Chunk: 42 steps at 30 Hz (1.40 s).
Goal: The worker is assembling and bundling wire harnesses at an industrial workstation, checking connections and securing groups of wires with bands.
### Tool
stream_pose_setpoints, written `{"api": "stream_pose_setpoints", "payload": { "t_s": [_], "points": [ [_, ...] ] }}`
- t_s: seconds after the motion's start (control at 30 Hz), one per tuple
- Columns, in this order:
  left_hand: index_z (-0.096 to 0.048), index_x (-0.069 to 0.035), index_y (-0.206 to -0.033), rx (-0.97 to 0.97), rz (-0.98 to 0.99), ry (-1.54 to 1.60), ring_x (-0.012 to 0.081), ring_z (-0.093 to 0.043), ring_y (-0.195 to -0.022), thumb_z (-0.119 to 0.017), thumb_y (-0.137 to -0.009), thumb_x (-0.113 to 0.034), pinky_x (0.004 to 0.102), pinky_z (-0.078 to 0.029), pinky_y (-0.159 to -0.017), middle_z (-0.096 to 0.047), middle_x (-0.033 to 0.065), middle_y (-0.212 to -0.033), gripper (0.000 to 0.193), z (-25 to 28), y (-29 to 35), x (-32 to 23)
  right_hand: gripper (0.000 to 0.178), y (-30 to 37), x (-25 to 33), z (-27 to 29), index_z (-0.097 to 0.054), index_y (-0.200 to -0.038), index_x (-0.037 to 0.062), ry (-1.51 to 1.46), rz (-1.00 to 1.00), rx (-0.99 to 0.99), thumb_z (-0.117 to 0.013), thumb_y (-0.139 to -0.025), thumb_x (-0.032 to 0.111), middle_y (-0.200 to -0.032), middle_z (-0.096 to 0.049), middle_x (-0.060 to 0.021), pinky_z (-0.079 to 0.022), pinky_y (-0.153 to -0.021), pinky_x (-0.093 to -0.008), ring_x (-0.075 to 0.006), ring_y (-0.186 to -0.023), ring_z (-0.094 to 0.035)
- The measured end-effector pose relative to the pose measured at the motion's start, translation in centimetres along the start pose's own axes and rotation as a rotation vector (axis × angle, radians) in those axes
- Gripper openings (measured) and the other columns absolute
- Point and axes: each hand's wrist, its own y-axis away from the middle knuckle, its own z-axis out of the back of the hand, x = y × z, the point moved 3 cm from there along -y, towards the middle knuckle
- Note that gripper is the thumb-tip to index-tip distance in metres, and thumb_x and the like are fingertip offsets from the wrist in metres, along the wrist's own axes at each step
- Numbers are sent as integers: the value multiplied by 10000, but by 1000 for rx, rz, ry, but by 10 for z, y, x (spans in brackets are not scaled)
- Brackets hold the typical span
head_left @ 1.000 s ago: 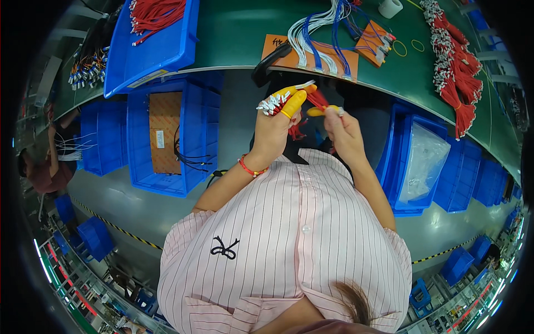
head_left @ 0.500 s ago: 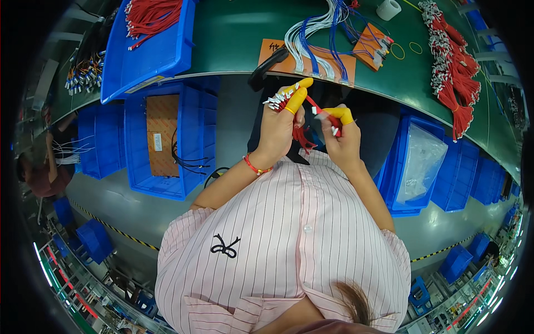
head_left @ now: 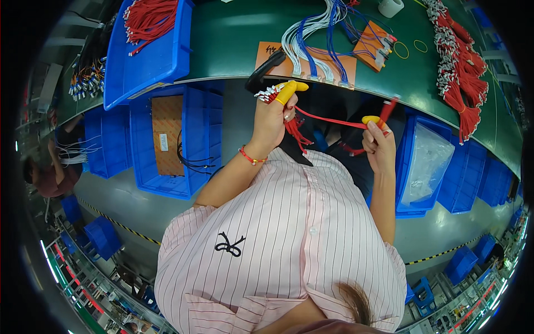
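A bundle of red cables [head_left: 295,132] with white connectors [head_left: 268,93] is gripped in my left hand [head_left: 270,119], the connectors poking out past the fingers and the red tails hanging below. Yellow finger cots cover fingertips on both hands. My right hand [head_left: 380,147] is off to the right, thumb and fingers pinched on a red cable. Between the two hands a red strand [head_left: 334,118] runs nearly taut. Its loose end above my right hand is smeared by motion. Both hands are over my lap, just in front of the green table [head_left: 222,53].
On the table lie an orange board [head_left: 268,51] with white and blue wires, a black-handled tool [head_left: 266,69], a smaller orange block [head_left: 371,47], and red cable bundles [head_left: 459,78]. A blue tray [head_left: 181,61] overhangs the left edge. Blue bins [head_left: 203,139] flank my legs.
My right hand has moved right and a little down, away from the left, drawing a red strand out between them. My left hand has shifted slightly left, still holding its bundle.
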Motion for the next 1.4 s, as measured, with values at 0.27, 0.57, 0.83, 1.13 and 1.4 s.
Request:
{"api": "stream_pose_setpoints", "payload": {
  "t_s": [0.27, 0.57, 0.83, 1.13, 1.4],
  "points": [
    [-625, 52, -1025, -40, 5, -169, 19, -319, -477, -479, -1002, -136, 185, -254, -426, -454, -24, -666, 239, -1, -11, -1, 228, -9, -9, -45, -625, -1090, -41, -320, -69, 275, -614, -921, 111, -716, -548, 6, -193, -423, -195, -12, -436, -271],
    [-627, 41, -979, -32, 83, -236, 19, -317, -470, -476, -983, -115, 180, -261, -411, -449, -24, -640, 217, 3, -17, -12, 256, -28, 2, -70, -622, -787, 18, 88, -30, 48, -647, -937, 224, -552, -423, 70, -151, -425, -229, -2, -435, -234],
    [-633, 35, -971, -61, 82, -202, 18, -316, -475, -487, -979, -119, 180, -256, -407, -439, -33, -625, 212, -1, -14, -10, 330, -39, 8, -73, -559, -688, 64, 220, 50, -57, -635, -947, 254, -495, -362, 97, -140, -430, -228, 3, -429, -237],
    [-605, 36, -1038, -68, 46, -184, 27, -330, -477, -472, -982, -98, 180, -262, -406, -448, -17, -634, 197, -5, -17, -11, 234, -40, 10, -76, -659, -818, 24, 202, 64, -107, -656, -930, 229, -596, -472, 66, -189, -423, -207, 5, -460, -303],
    [-615, 66, -1066, 30, 150, -106, 37, -376, -500, -484, -983, -110, 182, -299, -450, -564, 38, -729, 235, 4, -20, -17, 221, -41, 11, -77, -683, -884, 5, 239, 81, -141, -655, -929, 220, -617, -486, 66, -201, -416, -201, 6, -458, -318]
  ]
}}
